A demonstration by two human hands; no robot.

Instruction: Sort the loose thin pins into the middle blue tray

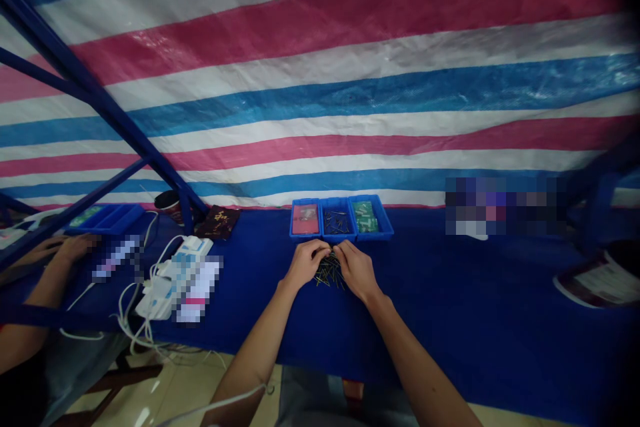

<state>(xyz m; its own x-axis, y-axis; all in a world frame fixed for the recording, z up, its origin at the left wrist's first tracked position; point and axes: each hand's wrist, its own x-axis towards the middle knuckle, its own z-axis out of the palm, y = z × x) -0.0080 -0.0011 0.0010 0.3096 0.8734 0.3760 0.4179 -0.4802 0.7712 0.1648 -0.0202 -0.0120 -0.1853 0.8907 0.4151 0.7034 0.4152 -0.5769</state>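
My left hand [305,263] and my right hand [357,269] meet over a loose pile of thin, dark and brassy screw- or nail-like pieces [330,273] on the blue tabletop [320,337]. Thumb and fingers of each hand are pinched together, fingertips almost touching. Whatever sits between them is too small to make out. Just beyond the hands stands a blue three-part bin [384,221]. Its left compartment holds a pink item [305,221], the middle one thin metal pieces [337,221], the right one green-and-white packets or cards [365,217].
Left of me lie a white power strip [165,287] with tangled cables, a blurred-out phone-like item [199,290] and a brown packet [219,222]. Past a blue metal frame [120,123], another person's hand [75,247] rests near another blue bin [115,217]. A cup-like container [605,277] lies far right.
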